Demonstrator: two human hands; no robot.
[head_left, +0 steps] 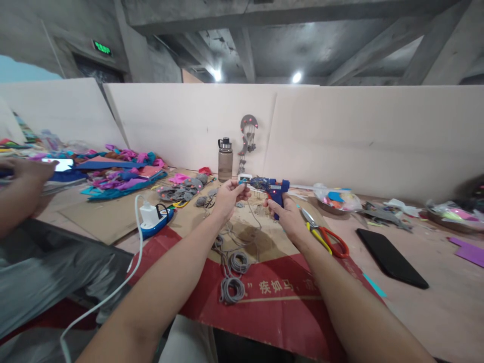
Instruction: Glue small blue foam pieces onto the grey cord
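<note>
My right hand (286, 213) is wrapped around the handle of a blue glue gun (279, 188), its nozzle pointing left. Right at the nozzle tip, my left hand (229, 197) is closed in a pinch; what lies between its fingertips is too small to make out. A thin grey cord (260, 225) hangs just below those fingers and trails over the cardboard. Nearer to me lie coiled bundles of grey cord (232, 290) on a red printed board (280, 315). Scissors with red handles (335, 243) rest beside my right forearm.
A bottle (225, 160) and a grey hanging ornament (248, 123) stand by the white partition. Grey felt pieces (183, 189) and a power strip (159, 224) lie left. To the right are a black phone (391, 258) and a bowl (335, 205). Another person's hand (28, 174) holds a phone.
</note>
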